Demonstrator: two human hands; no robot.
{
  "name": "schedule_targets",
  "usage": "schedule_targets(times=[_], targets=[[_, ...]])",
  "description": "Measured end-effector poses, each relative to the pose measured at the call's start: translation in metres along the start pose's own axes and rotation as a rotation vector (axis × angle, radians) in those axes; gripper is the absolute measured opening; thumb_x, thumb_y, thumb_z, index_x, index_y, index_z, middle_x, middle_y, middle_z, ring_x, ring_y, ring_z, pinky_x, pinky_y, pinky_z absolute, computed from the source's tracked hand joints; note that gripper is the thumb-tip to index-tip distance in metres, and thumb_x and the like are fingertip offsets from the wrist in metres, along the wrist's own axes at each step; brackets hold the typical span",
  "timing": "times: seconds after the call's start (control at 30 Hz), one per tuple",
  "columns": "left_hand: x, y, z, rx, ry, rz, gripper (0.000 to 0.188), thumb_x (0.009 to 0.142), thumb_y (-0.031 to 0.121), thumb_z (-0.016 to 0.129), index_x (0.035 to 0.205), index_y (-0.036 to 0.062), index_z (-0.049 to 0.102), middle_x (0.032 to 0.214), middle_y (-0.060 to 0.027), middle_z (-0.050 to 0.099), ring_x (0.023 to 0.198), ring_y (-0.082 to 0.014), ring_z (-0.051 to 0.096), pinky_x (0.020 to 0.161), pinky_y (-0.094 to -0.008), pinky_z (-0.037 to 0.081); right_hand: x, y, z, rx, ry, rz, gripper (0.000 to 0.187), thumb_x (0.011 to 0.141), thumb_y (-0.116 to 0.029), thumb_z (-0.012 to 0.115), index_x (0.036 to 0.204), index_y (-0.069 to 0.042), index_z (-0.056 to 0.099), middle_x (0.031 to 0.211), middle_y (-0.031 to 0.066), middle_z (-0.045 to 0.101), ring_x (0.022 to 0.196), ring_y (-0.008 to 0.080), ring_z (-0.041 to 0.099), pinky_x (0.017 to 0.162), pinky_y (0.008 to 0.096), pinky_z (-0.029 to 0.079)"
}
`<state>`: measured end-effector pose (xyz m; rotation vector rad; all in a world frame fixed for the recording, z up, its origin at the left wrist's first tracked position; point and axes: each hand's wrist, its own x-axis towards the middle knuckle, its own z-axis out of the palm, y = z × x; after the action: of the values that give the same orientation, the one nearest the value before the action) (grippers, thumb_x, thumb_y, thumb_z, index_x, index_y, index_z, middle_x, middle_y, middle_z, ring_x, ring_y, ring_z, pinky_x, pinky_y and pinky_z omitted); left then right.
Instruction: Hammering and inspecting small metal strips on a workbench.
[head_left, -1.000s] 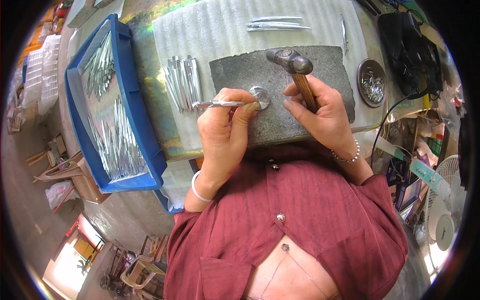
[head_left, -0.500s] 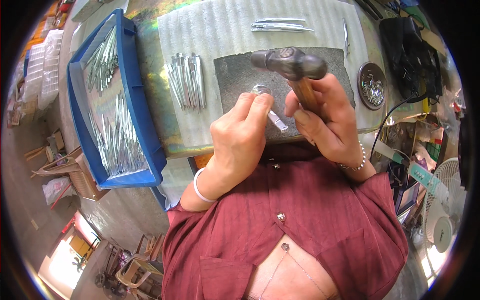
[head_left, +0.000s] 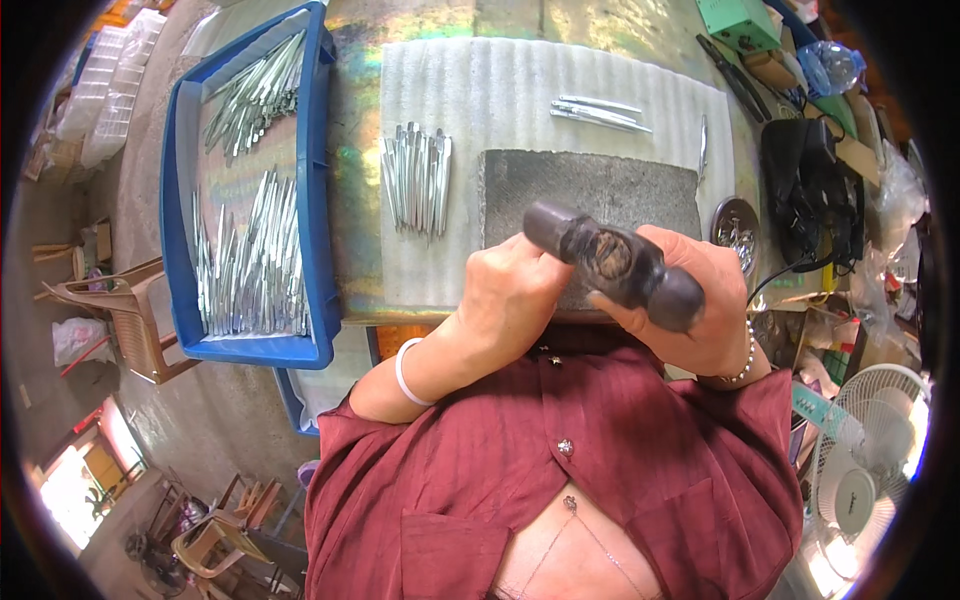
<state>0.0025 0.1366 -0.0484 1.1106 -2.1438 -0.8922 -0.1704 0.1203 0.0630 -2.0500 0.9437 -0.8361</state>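
Observation:
My right hand [head_left: 690, 300] is wrapped round the handle of a ball-peen hammer. The dark hammer head [head_left: 615, 262] is raised close to the camera and hides the handle and the fingertips behind it. My left hand [head_left: 510, 298] is closed in a pinch at the near edge of a dark grey rough slab [head_left: 590, 190]. The slim silver metal piece seen in its fingers a moment ago is now covered by the hammer and the hand. The slab lies on a white foam sheet [head_left: 430, 70].
Slim silver metal pieces [head_left: 415, 185] lie in a row left of the slab; several more [head_left: 600, 113] lie behind it. A blue tray [head_left: 322, 200] at left holds many. A round dish [head_left: 735, 225] of small metal bits and a black bag [head_left: 815, 190] are at right.
The hammer has come up towards the camera and its head has turned, now covering the left fingertips and the metal piece. The whole view has shifted, with the table things lying further right.

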Motion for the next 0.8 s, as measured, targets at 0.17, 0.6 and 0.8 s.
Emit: schedule_targets(times=[0.17,0.6,0.8], targets=[[0.015,0.017,-0.016,0.149,0.222,0.138,0.016,0.07,0.005,0.057,0.086,0.0068,0.059,0.079,-0.0069,0.057,0.068,-0.0238,0.063,0.052,-0.0328,0.051,-0.004,0.005,-0.001,-0.062,-0.003,-0.006,0.02,0.075,-0.006,0.07,0.092,-0.002,0.061,0.075,0.0119,0.059,0.064,0.027,0.061,0.056,0.0313,0.049],[0.012,0.005,-0.014,0.054,0.244,0.126,0.019,0.07,-0.003,0.056,0.085,0.0059,0.051,0.076,-0.008,0.053,0.063,-0.0281,0.06,0.048,-0.036,0.047,-0.039,-0.023,-0.027,-0.053,-0.006,0.086,0.034,0.088,-0.013,0.059,0.116,0.002,0.049,0.078,0.0104,0.062,0.065,0.0124,0.059,0.058,0.0245,0.047],[0.013,0.005,-0.015,0.055,0.249,0.13,0.016,0.072,-0.002,0.056,0.084,0.0062,0.051,0.075,-0.0077,0.052,0.06,-0.0275,0.06,0.047,-0.0359,0.046,-0.041,-0.035,-0.035,-0.224,-0.028,0.083,0.026,0.087,-0.008,0.058,0.109,0.005,0.056,0.081,0.0118,0.064,0.062,0.0147,0.06,0.057,0.0254,0.048]])
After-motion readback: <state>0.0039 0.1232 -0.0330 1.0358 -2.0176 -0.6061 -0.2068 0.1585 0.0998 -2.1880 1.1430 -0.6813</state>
